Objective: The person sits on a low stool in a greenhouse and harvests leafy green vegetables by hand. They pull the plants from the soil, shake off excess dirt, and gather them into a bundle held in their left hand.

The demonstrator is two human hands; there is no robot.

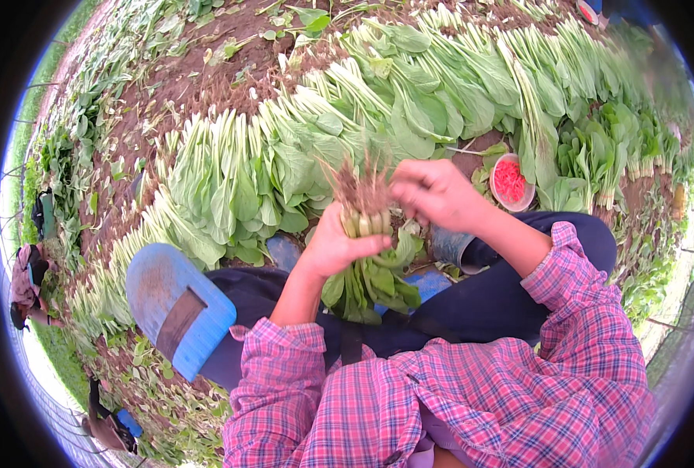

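My left hand grips a bunch of leafy greens just below the roots. Its brown, soil-covered roots point away from me, and the leaves hang down towards my lap. My right hand is beside the roots with its fingers curled and slightly blurred. Whether those fingers pinch anything cannot be made out. Past my right forearm stands a small bowl of red rubber bands. Ahead of both hands, a long row of loose greens lies on the soil, roots facing away.
Bundled greens stand upright at the right. A blue foam pad with a dark strap is at my left knee. Loose leaves litter the brown soil. Other people are at the far left, near netting along the rim.
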